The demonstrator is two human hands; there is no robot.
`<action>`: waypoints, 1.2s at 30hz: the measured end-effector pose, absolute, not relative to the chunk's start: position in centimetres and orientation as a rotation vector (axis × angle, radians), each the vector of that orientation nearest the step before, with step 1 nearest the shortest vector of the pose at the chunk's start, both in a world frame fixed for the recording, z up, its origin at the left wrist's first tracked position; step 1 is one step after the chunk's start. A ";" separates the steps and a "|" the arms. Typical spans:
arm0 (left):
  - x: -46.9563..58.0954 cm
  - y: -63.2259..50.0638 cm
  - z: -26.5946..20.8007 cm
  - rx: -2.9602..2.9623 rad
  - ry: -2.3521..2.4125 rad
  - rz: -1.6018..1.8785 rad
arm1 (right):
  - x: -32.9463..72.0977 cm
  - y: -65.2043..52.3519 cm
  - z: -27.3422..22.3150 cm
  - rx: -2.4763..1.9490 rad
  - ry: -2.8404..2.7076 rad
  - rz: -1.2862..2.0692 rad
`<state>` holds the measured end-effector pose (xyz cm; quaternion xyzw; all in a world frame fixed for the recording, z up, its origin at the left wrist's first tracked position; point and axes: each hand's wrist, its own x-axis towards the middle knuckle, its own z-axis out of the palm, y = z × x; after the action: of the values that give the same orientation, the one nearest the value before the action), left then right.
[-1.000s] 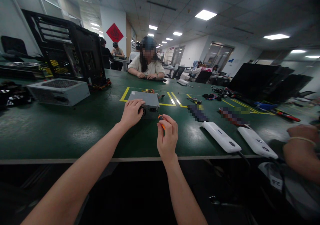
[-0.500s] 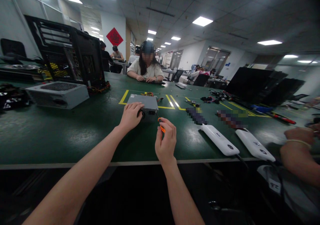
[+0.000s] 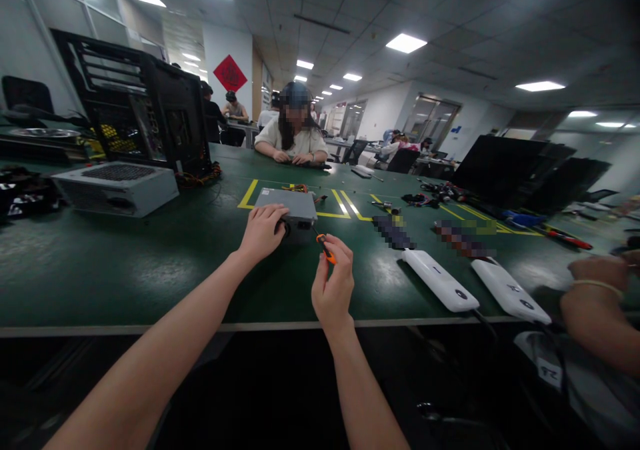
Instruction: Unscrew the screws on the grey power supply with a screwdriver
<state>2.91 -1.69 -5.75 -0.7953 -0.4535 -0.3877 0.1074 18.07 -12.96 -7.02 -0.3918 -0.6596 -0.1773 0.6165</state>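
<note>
A small grey computer power supply (image 3: pixel 295 205) stands on the green table, its socket side facing me. My left hand (image 3: pixel 263 231) grips its left front part, the thumb curled round the near side. Between the closed fingers of my right hand (image 3: pixel 334 273) is a screwdriver (image 3: pixel 327 250) with an orange and black handle. Its thin shaft points up and left to the near right corner of the power supply. Whether the tip sits in a screw is too small to tell. Coloured cables (image 3: pixel 299 188) lie behind the power supply.
A larger grey power supply (image 3: pixel 117 187) and an open black computer case (image 3: pixel 145 103) stand at the left. On the right lie two white power banks (image 3: pixel 440 280) and loose cables (image 3: pixel 427 197). Someone's arm (image 3: pixel 600 303) rests at the right edge. Another person (image 3: pixel 293 137) sits opposite.
The screwdriver's handle has turned slightly in my right hand, and that hand has shifted a little to the right. My left hand and the power supply are nearly unmoved.
</note>
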 end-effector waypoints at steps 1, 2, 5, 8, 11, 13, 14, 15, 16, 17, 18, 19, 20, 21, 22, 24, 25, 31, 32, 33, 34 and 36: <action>2.9 -1.7 -5.8 -2.340 -1.336 -1.140 | 18.1 -12.9 -7.0 -0.906 -1.516 -0.397; 2.9 -1.6 -5.8 -2.338 -1.337 -1.140 | 18.1 -12.9 -7.0 -0.921 -1.512 -0.398; 2.9 -1.6 -5.8 -2.334 -1.337 -1.140 | 18.1 -12.9 -7.0 -0.970 -1.508 -0.451; 3.0 -1.6 -5.8 -2.328 -1.337 -1.141 | 18.1 -13.0 -7.0 -0.954 -1.524 -0.457; 3.0 -1.6 -5.8 -2.331 -1.341 -1.138 | 18.1 -13.0 -7.0 -0.916 -1.517 -0.409; 3.0 -1.6 -5.7 -2.335 -1.343 -1.136 | 18.1 -13.0 -7.0 -0.924 -1.510 -0.399; 3.0 -1.7 -5.7 -2.337 -1.345 -1.135 | 18.1 -13.0 -7.0 -0.943 -1.510 -0.411; 3.0 -1.7 -5.7 -2.339 -1.349 -1.134 | 18.1 -12.9 -7.0 -0.962 -1.510 -0.434; 3.0 -1.7 -5.7 -2.341 -1.353 -1.134 | 18.1 -12.9 -7.0 -0.979 -1.512 -0.460; 3.0 -1.7 -5.7 -2.345 -1.357 -1.133 | 18.1 -12.9 -7.0 -0.987 -1.518 -0.481; 3.0 -1.7 -5.7 -2.347 -1.359 -1.134 | 18.1 -12.9 -7.0 -0.984 -1.525 -0.485; 3.0 -1.8 -5.7 -2.348 -1.359 -1.136 | 18.1 -13.0 -7.1 -0.969 -1.530 -0.472; 3.0 -1.8 -5.7 -2.347 -1.357 -1.139 | 18.1 -13.0 -7.1 -0.948 -1.531 -0.443; 3.0 -1.8 -5.7 -2.346 -1.353 -1.140 | 18.1 -13.0 -7.1 -0.931 -1.532 -0.408; 3.0 -1.8 -5.7 -2.345 -1.350 -1.140 | 18.1 -13.0 -7.1 -0.920 -1.530 -0.375; 3.0 -1.8 -5.7 -2.345 -1.351 -1.138 | 18.1 -13.0 -7.1 -0.923 -1.525 -0.345; 3.0 -1.8 -5.7 -2.347 -1.355 -1.134 | 18.2 -13.0 -7.1 -0.938 -1.525 -0.354; 3.0 -1.8 -5.6 -2.345 -1.366 -1.121 | 18.2 -13.1 -7.1 -0.962 -1.532 -0.411; 3.0 -1.8 -5.6 -2.344 -1.368 -1.118 | 18.2 -13.1 -7.2 -0.948 -1.531 -0.383; 3.0 -1.8 -5.6 -2.344 -1.371 -1.113 | 18.2 -13.1 -7.2 -0.937 -1.534 -0.354; 3.0 -1.8 -5.6 -2.344 -1.372 -1.109 | 18.1 -13.1 -7.2 -0.930 -1.536 -0.331; 3.0 -1.8 -5.6 -2.344 -1.369 -1.108 | 18.2 -13.1 -7.3 -0.946 -1.537 -0.322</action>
<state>3.01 -1.83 -5.62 -0.7951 -0.4645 -0.3757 0.1045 18.17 -13.08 -7.25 -0.4096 -0.6652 -0.1395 0.6085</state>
